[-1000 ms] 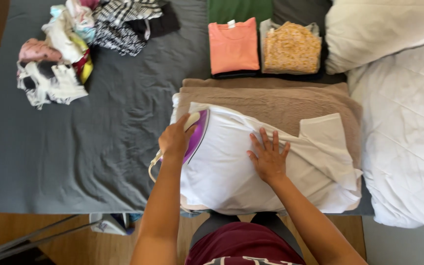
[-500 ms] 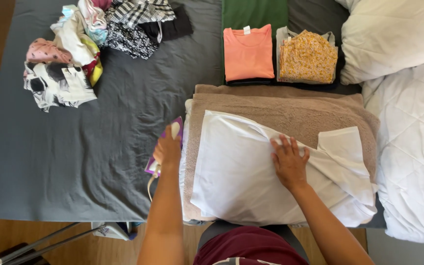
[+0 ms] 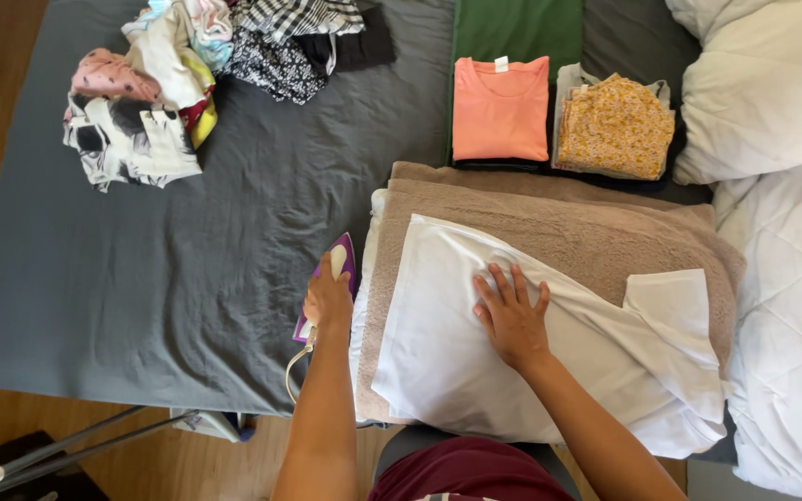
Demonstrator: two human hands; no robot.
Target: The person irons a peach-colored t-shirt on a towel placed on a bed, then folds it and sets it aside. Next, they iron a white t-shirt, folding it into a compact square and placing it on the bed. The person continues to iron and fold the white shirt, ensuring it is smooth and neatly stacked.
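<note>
**Ironing a white shirt on a towel-covered bed**

On the far left of the grey bed sheet [image 3: 187, 278] lies a loose heap of unfolded clothes [image 3: 155, 102], with a pink piece, a black-and-white patterned one and a checked one among them. Below the bed edge, a thin metal frame [image 3: 67, 455] stands on the wooden floor. Nearer the middle, the left hand [image 3: 329, 301] is closed around the handle of a purple-and-white iron [image 3: 336, 269], which sits on the sheet just beside the left edge of a beige towel [image 3: 587, 223]. A cord hangs from the iron's rear. On the towel lies a white T-shirt [image 3: 475, 371], spread flat with one sleeve pointing right. The right hand [image 3: 510, 315] rests palm down on the shirt, fingers spread, pressing the cloth. Beyond the towel, a folded salmon shirt [image 3: 500, 107] lies on a green garment [image 3: 517, 32], and just to its right sits a folded yellow floral piece [image 3: 614, 125]. At the far right are a white pillow [image 3: 763, 83] and a white quilt [image 3: 791, 343].
</note>
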